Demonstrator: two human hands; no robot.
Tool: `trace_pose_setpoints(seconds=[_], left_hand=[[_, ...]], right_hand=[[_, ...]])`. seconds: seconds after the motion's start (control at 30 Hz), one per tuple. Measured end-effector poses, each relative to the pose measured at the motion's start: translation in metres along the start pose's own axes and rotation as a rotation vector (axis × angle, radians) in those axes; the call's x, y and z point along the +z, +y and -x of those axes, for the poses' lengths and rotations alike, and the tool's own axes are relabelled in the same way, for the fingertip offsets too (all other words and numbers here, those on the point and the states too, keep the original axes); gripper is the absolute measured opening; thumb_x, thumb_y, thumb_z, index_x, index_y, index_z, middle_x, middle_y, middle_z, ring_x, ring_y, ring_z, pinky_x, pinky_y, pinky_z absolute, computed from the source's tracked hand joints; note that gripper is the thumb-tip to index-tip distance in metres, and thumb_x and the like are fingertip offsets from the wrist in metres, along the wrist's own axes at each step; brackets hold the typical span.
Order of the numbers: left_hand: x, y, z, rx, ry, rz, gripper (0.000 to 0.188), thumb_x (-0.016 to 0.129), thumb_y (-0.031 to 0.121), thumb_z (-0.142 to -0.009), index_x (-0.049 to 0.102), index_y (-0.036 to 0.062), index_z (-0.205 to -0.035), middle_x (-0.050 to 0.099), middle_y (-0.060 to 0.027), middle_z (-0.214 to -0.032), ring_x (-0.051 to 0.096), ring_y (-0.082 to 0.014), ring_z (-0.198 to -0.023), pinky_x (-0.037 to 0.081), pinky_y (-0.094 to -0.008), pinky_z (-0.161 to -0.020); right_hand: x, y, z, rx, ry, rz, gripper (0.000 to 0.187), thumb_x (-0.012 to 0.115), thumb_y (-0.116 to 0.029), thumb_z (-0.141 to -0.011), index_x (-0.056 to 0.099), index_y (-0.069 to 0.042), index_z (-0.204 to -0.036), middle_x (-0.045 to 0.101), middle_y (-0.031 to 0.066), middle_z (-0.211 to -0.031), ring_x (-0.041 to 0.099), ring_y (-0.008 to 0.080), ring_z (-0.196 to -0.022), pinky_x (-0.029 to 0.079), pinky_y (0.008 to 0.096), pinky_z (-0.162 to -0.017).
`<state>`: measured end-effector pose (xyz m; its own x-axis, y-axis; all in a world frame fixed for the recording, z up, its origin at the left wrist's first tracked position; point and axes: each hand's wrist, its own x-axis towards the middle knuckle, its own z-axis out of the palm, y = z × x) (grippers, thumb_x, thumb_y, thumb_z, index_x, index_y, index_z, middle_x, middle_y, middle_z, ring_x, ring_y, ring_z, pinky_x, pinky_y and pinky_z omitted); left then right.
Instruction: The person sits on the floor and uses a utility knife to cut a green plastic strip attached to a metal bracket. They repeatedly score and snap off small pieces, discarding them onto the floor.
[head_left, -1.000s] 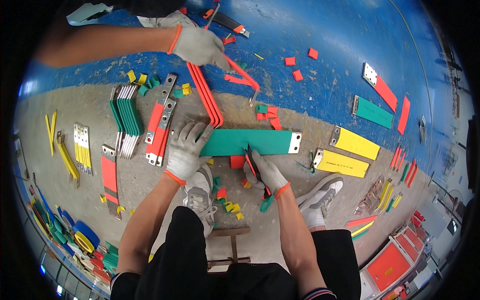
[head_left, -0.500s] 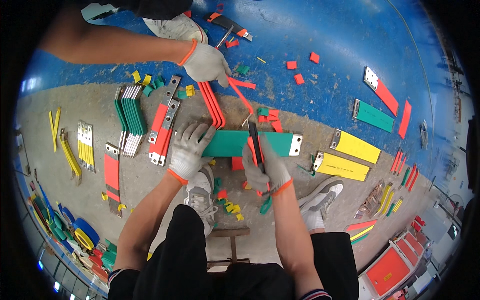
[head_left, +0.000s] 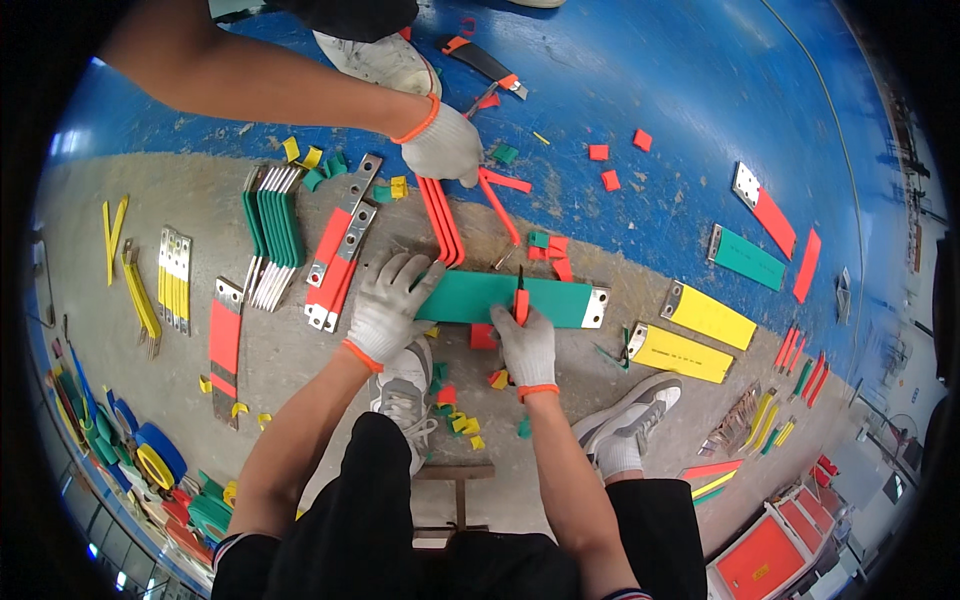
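Gloved fingers point(head_left: 504, 322) of the right hand point(head_left: 529, 350) grip a red-and-black cutter point(head_left: 521, 304); the left hand point(head_left: 388, 308) clasps one end of a flat green-sleeved bar point(head_left: 561, 302), crosswise just ahead of the shoes point(head_left: 640, 412), its right tip bare, holed metal. Farther off stands a red-fronted cabinet point(head_left: 758, 558), contents hidden.

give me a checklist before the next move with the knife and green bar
1. Left hand on the green bar: ok, at its left end.
2. Knife in the right hand: ok.
3. Left hand apart from the knife: ok.
4. Co-worker's hand off the bar: ok.
5. Scraps away from the left shoe: not ok, some lie beside it.
6. Knife touching the bar: cannot tell.
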<state>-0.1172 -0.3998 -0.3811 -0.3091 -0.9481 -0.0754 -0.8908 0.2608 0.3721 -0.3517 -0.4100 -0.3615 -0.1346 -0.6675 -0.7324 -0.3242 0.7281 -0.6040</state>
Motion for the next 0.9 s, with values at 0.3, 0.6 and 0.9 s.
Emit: trace_pose_setpoints(seconds=[0.3, 0.6, 0.9], left_hand=[[0.001, -0.001, 0.0, -0.004, 0.0, 0.008, 0.101, 0.096, 0.031, -0.055, 0.057, 0.0203, -0.148, 0.057, -0.0075, -0.144, 0.052, -0.0326, -0.135, 0.038, -0.0534, -0.118], [0.0, -0.002, -0.003, 0.005, 0.015, 0.028, 0.097, 0.096, 0.031, -0.059, 0.057, 0.0188, -0.146, 0.06, -0.0087, -0.141, 0.055, -0.0335, -0.135, 0.037, -0.057, -0.12], [-0.001, -0.003, -0.002, 0.03, 0.045, 0.047, 0.092, 0.095, 0.027, -0.058, 0.059, 0.0175, -0.142, 0.062, -0.0096, -0.136, 0.057, -0.0328, -0.131, 0.04, -0.057, -0.118]], right_hand=[[0.026, -0.007, -0.014, 0.103, 0.085, -0.348, 0.028, 0.068, -0.02, -0.098, 0.063, 0.003, -0.081, 0.062, 0.0091, -0.064, 0.055, 0.0188, -0.049, 0.049, 0.0368, -0.049], [0.036, -0.043, -0.022, 0.131, 0.101, -0.663, 0.026, 0.064, -0.013, -0.095, 0.06, 0.001, -0.074, 0.059, 0.0063, -0.064, 0.051, 0.0158, -0.045, 0.048, 0.0349, -0.041], [0.044, -0.048, -0.028, 0.144, 0.15, -0.679, 0.026, 0.064, -0.013, -0.092, 0.057, 0.0, -0.071, 0.057, 0.0074, -0.064, 0.051, 0.0175, -0.046, 0.049, 0.0366, -0.042]])
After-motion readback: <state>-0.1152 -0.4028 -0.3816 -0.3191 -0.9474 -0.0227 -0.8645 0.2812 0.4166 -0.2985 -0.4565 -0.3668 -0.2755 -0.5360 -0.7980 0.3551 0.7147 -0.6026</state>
